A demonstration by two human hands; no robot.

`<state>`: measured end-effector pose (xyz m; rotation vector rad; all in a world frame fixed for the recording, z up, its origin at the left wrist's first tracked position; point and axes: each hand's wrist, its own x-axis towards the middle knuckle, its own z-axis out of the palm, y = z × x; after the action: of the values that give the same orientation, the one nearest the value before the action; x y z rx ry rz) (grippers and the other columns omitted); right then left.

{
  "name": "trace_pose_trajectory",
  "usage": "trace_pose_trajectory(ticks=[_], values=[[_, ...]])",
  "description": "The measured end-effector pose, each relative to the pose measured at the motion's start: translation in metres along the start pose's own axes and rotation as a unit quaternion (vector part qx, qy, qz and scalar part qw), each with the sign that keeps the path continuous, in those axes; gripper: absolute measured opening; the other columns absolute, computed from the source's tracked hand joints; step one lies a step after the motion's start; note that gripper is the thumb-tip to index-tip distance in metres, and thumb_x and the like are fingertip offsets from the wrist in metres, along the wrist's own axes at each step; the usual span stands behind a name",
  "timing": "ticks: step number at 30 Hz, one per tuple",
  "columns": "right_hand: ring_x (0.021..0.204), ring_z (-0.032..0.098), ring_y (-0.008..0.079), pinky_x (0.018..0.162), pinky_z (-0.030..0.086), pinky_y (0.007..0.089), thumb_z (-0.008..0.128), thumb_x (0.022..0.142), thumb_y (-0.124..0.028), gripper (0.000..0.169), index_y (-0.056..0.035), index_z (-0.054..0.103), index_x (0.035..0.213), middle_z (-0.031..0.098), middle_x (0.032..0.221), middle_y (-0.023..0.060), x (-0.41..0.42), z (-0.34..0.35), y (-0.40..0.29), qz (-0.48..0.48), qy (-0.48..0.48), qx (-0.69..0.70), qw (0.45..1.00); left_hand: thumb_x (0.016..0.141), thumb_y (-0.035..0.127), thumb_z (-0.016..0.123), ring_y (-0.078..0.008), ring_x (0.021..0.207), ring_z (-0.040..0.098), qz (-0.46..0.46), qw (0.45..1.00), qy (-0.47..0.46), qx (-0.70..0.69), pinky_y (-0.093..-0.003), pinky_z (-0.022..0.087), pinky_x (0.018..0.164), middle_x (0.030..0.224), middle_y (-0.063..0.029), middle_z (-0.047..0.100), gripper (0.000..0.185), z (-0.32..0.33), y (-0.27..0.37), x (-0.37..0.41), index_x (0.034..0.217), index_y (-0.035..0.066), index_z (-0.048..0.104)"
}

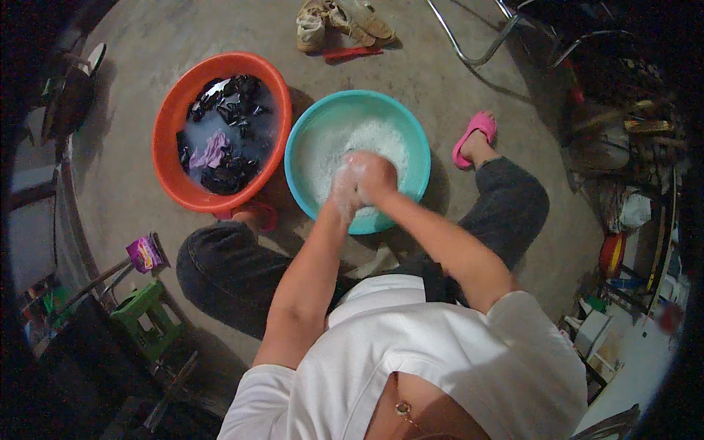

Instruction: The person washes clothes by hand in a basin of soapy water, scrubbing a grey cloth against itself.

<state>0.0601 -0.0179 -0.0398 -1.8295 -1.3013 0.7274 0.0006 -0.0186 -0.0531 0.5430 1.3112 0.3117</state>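
A turquoise plastic basin [422, 165] of sudsy water stands on the floor between my legs. Over its middle, my left hand [344, 181] and my right hand [377, 173] are pressed together, wet with foam. The fingers are blurred and overlap, so whether they grip anything cannot be made out. White suds [382, 135] cover much of the water around them. Beside this basin on the left is an orange plastic basin [165, 137], where dark wet cloth [234, 173] and a lilac cloth [212, 151] lie in cloudy water.
Worn shoes [346, 25] lie on the concrete floor beyond the basins, near a metal-tube chair frame [478, 58]. My right foot wears a pink clog [465, 146]. At the left are a purple packet [146, 253] and a green plastic stool [148, 319]. Cluttered shelving lines the right side.
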Motion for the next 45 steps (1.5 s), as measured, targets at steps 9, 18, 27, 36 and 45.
trace_pose_trajectory(ticks=[9,18,27,36,45], values=[[0.055,0.051,0.0297,0.056,0.04,0.042,0.061,0.081,-0.034,0.037,-0.0016,0.053,0.065,0.054,0.061,0.0166,0.075,-0.071,-0.021,0.029,0.011,-0.024,0.999,0.092,0.032,0.033,-0.0314,0.102,0.053,-0.06,0.936,-0.135,-0.319,-0.0498,0.049,0.076,0.117,-0.0118,0.051,0.037,-0.021,0.037,-0.008,0.114,0.007,0.047],[0.072,0.058,0.0363,0.06,0.045,0.0431,0.057,0.079,-0.022,0.014,-0.0089,0.059,0.077,0.058,0.073,0.0161,-0.037,-0.023,-0.086,-0.013,-0.092,-0.02,0.995,0.091,0.029,0.044,-0.0228,0.098,0.057,-0.018,0.883,-0.332,-0.33,-0.0382,0.042,0.094,0.098,-0.0129,0.062,0.033,-0.061,0.02,0.013,0.114,0.006,0.051],[0.07,0.058,0.0363,0.059,0.045,0.042,0.057,0.079,-0.028,0.02,-0.0082,0.061,0.077,0.06,0.074,0.0173,0.03,-0.026,-0.021,0.078,-0.031,-0.123,0.989,0.089,0.027,0.051,-0.0233,0.084,0.06,0.032,0.926,-0.126,-0.355,-0.0367,0.051,0.066,0.1,-0.0102,0.059,0.025,-0.012,0.018,-0.002,0.103,0.006,0.053],[0.073,0.06,0.0331,0.064,0.046,0.0421,0.055,0.081,-0.035,0.028,-0.0083,0.063,0.08,0.062,0.081,0.0185,-0.005,0.0,-0.008,0.1,-0.035,-0.023,0.994,0.083,0.027,0.053,-0.0229,0.083,0.059,0.222,0.95,-0.142,-0.168,-0.0355,0.047,0.073,0.098,-0.0095,0.061,0.027,-0.043,-0.036,0.061,0.104,0.011,0.057],[0.079,0.06,0.0213,0.071,0.047,0.0339,0.057,0.082,-0.034,0.03,-0.0052,0.06,0.091,0.063,0.088,0.0055,0.058,-0.056,0.084,0.267,-0.277,0.298,0.874,0.085,0.04,0.055,-0.0204,0.087,0.054,0.122,0.973,-0.197,0.022,-0.0365,0.045,0.076,0.102,-0.0082,0.056,0.053,0.008,0.032,-0.043,0.121,0.003,0.044]])
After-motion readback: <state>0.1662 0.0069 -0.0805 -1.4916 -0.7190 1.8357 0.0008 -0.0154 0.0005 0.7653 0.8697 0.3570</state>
